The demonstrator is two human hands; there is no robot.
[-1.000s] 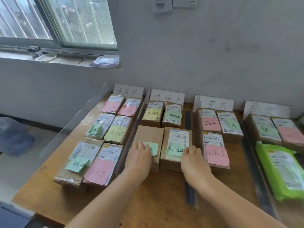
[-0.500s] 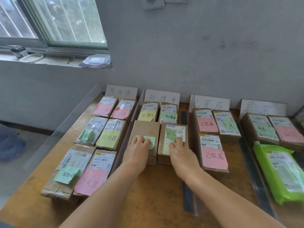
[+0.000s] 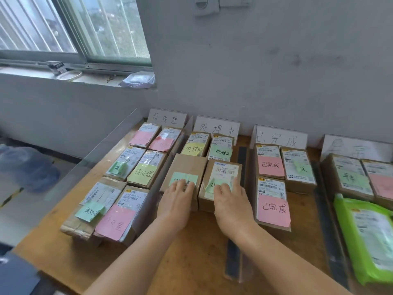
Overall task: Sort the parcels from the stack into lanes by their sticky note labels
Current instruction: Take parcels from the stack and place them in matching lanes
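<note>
Brown cardboard parcels with coloured sticky notes lie in four lanes on a wooden table (image 3: 191,256). In the second lane, my left hand (image 3: 175,206) lies flat on the near end of a plain brown parcel (image 3: 187,167), its fingertips on that parcel's green note. My right hand (image 3: 230,204) rests flat on the neighbouring parcel (image 3: 223,173), which has a white shipping label; the fingers cover part of its green note. Both hands press down with fingers spread and grip nothing. Two more parcels (image 3: 207,147) lie behind these, against the lane's sign.
White handwritten lane signs (image 3: 217,128) lean on the grey wall. Dark strips (image 3: 234,265) divide the lanes. Several parcels (image 3: 119,188) fill the left lane; a clear panel (image 3: 89,165) edges it. The third lane has three parcels (image 3: 273,209). A green mailer bag (image 3: 370,237) lies far right.
Both hands have slid the two second-lane parcels away from me, towards the pair at the back. My right hand moved from the parcel's right edge onto its top.
</note>
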